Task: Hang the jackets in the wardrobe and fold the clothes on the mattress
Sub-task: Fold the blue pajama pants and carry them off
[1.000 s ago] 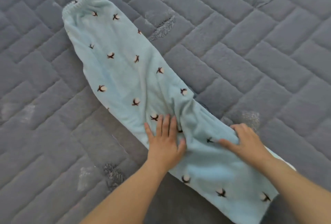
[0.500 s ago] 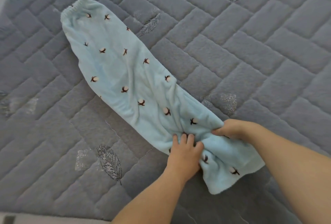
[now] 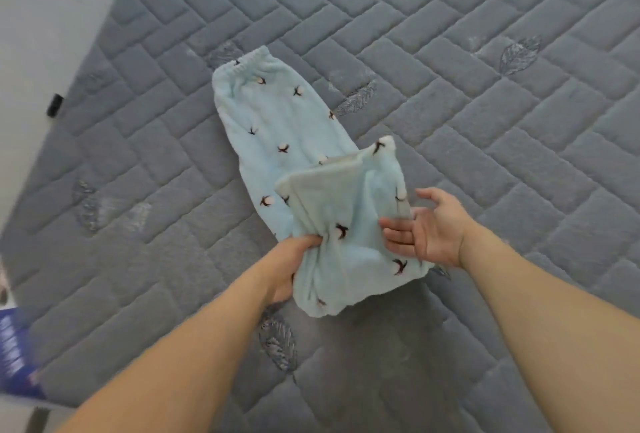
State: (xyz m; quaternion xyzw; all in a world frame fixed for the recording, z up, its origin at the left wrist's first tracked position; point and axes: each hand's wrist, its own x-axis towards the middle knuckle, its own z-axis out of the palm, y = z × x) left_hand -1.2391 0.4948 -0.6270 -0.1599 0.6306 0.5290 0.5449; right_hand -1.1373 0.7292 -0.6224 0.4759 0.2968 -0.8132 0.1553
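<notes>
Our left hand (image 3: 292, 266) held the near end of the light blue pants (image 3: 277, 127) tight, fingers bunched in the soft cloth. Our right hand (image 3: 427, 228) was open, fingers spread, touching the fold at about 3 o'clock. The pants lay on the grey mattress (image 3: 485, 121), the near half folded back over toward 12 o'clock.

— What blocks me on the mattress (image 3: 485, 121)?

— Only the light blue pants (image 3: 277, 121), lying across its middle with the near end doubled back. My left hand (image 3: 291, 266) grips that fold; my right hand (image 3: 429, 228) hangs spread just beside it.

— Open room?

— I see bare quilting right, beyond and left of the pants. A blue box (image 3: 14, 353) sits past the near-left edge.
</notes>
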